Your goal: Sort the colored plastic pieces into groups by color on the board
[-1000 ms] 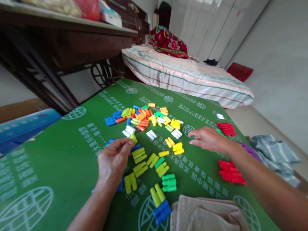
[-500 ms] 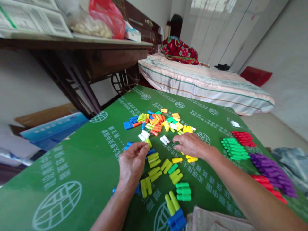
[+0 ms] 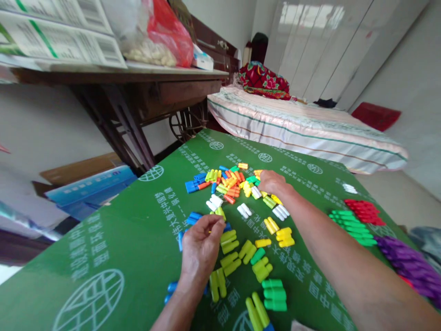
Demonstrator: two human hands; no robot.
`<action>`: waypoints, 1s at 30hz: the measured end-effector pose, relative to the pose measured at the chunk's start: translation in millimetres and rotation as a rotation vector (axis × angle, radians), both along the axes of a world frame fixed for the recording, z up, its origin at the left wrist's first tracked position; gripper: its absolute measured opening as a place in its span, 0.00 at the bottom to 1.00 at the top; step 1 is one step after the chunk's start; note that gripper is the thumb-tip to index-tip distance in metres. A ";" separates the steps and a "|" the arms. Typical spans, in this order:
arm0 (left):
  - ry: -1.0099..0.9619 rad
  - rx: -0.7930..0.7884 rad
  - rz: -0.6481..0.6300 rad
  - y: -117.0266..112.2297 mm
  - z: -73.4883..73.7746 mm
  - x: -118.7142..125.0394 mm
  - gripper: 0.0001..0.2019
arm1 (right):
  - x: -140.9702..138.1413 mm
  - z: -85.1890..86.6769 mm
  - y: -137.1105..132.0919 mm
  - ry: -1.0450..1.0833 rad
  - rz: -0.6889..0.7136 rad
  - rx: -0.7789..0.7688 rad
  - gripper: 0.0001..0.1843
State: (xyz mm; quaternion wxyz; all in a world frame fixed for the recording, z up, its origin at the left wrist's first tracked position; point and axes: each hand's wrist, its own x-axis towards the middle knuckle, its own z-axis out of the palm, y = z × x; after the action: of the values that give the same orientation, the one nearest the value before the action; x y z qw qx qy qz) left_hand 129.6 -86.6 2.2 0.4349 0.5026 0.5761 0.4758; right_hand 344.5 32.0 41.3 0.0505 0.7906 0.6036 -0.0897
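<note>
My left hand [image 3: 202, 243] is over the green board, thumb and fingertips pinched together. Whatever lies between them, if anything, is too small to make out. Beside its fingers are a lime-green piece [image 3: 219, 213] and blue cap-like pieces [image 3: 195, 218]. My right hand [image 3: 273, 182] reaches into the far side of a mixed pile of small plastic pieces like joined pen caps, its fingers mostly hidden. Near it are green pieces [image 3: 253, 179], a white piece [image 3: 256, 192] and yellow pieces [image 3: 276, 199]. Under my right wrist lies a white set [image 3: 280, 212].
Sorted rows of red [image 3: 364, 212], green [image 3: 352, 227] and purple pieces [image 3: 409, 259] lie along the right side. Lime-green pieces [image 3: 229, 242] and a green block [image 3: 274, 295] are close to me. A dark wooden table [image 3: 138, 76] stands at left, a bed [image 3: 310, 133] behind.
My right hand has moved farther away, from above the yellow pieces to the far pile, uncovering yellow and white pieces. My left hand keeps its pinch. The view has shifted slightly.
</note>
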 end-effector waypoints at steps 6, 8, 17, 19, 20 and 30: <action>-0.011 0.011 -0.001 -1.0 2.4 1.1 0.14 | 3.1 -8.8 4.9 0.089 -0.014 -0.038 0.18; -0.015 0.014 -0.001 -0.6 2.7 1.3 0.14 | 4.9 -11.9 3.9 0.144 -0.014 -0.055 0.14; -0.033 0.007 -0.027 1.1 0.3 3.3 0.15 | 15.7 -16.9 -26.7 0.596 -0.051 -0.066 0.08; -0.032 0.001 -0.035 1.2 -0.4 3.4 0.15 | 18.6 -17.2 -36.2 0.710 -0.071 -0.048 0.09; -0.028 0.002 -0.037 1.4 -1.1 3.3 0.15 | 20.3 -17.9 -40.9 0.762 -0.078 -0.035 0.09; -0.038 0.000 -0.100 -3.5 8.9 5.2 0.16 | 8.3 -21.6 -94.5 1.493 -0.041 0.167 0.21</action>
State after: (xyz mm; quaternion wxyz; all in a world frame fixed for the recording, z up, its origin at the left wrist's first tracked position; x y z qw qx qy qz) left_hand 134.8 -90.1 11.1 0.4688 0.5217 0.5420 0.4629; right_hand 352.8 -62.6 19.7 -0.4341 0.5321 0.4673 -0.5569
